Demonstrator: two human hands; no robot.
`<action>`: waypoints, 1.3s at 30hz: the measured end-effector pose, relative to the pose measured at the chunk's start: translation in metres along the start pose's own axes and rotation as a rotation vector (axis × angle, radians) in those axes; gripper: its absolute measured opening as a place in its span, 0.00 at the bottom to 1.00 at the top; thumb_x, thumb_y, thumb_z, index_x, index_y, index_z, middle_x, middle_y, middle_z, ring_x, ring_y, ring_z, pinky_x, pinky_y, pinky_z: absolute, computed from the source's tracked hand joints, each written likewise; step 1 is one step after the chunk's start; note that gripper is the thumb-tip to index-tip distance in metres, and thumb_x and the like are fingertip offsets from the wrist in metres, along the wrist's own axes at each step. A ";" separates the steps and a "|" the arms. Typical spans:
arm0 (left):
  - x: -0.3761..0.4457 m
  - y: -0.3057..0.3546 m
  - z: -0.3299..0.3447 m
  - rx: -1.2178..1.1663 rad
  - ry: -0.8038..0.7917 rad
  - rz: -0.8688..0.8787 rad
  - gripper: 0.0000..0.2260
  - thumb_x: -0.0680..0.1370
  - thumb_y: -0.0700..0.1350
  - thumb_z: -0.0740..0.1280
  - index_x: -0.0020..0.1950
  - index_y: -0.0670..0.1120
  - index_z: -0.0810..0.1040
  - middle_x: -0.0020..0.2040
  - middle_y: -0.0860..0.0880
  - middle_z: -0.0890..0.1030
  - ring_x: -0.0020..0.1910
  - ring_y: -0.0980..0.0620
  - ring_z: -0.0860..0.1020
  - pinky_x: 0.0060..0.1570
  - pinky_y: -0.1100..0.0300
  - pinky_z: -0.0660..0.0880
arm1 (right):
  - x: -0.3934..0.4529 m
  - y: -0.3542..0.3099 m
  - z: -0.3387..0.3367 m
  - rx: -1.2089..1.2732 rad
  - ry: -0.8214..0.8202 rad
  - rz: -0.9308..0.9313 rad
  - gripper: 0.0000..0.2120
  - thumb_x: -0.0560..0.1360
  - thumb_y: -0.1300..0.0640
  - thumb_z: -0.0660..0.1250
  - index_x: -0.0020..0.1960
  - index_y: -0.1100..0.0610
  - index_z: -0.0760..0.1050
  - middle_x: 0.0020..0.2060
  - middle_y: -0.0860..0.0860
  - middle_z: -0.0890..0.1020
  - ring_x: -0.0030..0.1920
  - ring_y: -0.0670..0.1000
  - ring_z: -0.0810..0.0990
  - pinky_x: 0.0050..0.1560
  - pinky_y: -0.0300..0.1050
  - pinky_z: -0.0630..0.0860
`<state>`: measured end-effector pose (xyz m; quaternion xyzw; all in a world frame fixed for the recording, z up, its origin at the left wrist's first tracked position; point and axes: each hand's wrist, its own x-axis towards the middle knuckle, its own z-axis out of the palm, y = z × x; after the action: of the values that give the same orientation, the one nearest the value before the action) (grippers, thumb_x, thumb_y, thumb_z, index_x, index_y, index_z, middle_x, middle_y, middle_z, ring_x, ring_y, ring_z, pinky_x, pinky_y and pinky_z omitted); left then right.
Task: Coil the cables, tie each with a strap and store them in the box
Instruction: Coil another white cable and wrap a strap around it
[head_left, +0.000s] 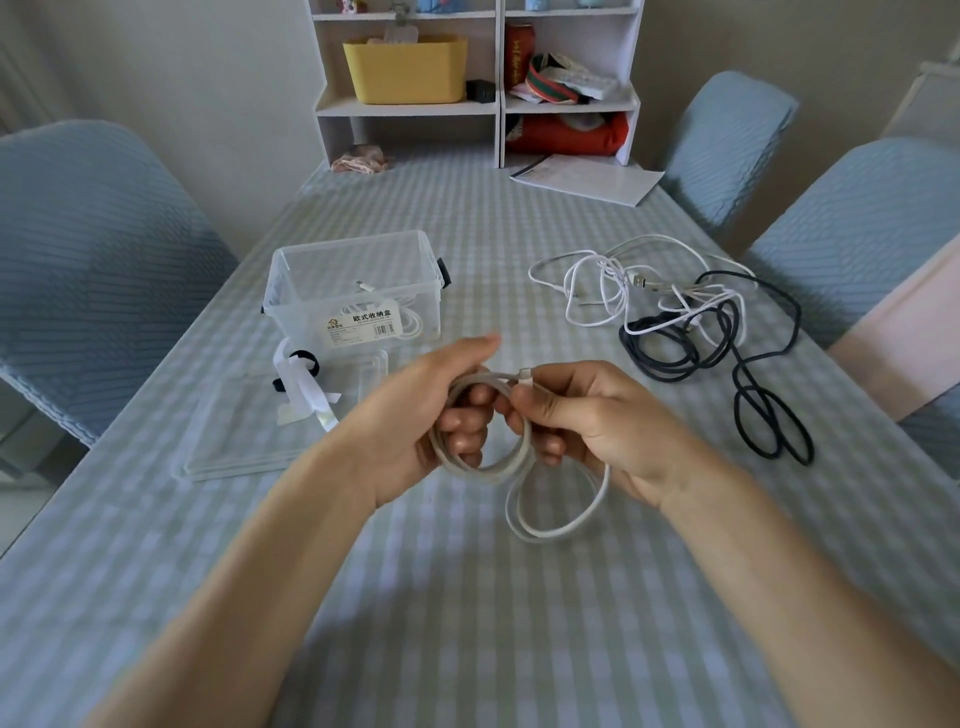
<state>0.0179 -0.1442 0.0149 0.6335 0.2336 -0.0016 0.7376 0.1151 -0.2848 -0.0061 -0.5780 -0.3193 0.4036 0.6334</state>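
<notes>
Head view: left hand (415, 415) grips the white coil (485, 457) above the table, right hand (587, 421) pinches its plug end, a loose loop hangs below, and straps (304, 395) lie nearer the left hand, before the box (358, 291).

The left hand (415, 410) hides part of the white coil (485, 462); the box label's (363, 323) small print is unreadable.

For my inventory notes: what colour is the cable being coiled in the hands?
White; the round coiled cable shows best in the head view.
</notes>
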 end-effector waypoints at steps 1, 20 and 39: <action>-0.001 -0.001 0.001 0.032 -0.006 -0.030 0.23 0.79 0.56 0.64 0.27 0.48 0.69 0.22 0.51 0.60 0.23 0.53 0.58 0.28 0.61 0.63 | 0.000 0.000 0.000 -0.025 -0.006 0.013 0.07 0.73 0.57 0.67 0.43 0.60 0.82 0.34 0.52 0.79 0.28 0.47 0.68 0.31 0.38 0.70; -0.002 -0.010 0.008 0.175 0.124 0.134 0.21 0.79 0.58 0.66 0.32 0.45 0.78 0.31 0.40 0.75 0.21 0.54 0.59 0.21 0.64 0.58 | 0.000 0.005 0.012 -0.029 0.054 0.075 0.15 0.61 0.42 0.74 0.33 0.55 0.82 0.29 0.52 0.82 0.21 0.47 0.67 0.25 0.35 0.64; 0.000 -0.012 0.009 0.003 0.290 0.067 0.22 0.79 0.51 0.68 0.25 0.48 0.71 0.25 0.50 0.58 0.22 0.53 0.57 0.22 0.63 0.57 | 0.005 0.028 0.013 -0.951 0.310 -0.495 0.10 0.75 0.49 0.70 0.54 0.52 0.81 0.40 0.43 0.80 0.35 0.46 0.78 0.37 0.43 0.75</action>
<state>0.0169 -0.1548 0.0044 0.6355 0.3163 0.1142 0.6950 0.1019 -0.2736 -0.0327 -0.7604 -0.4956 -0.0356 0.4181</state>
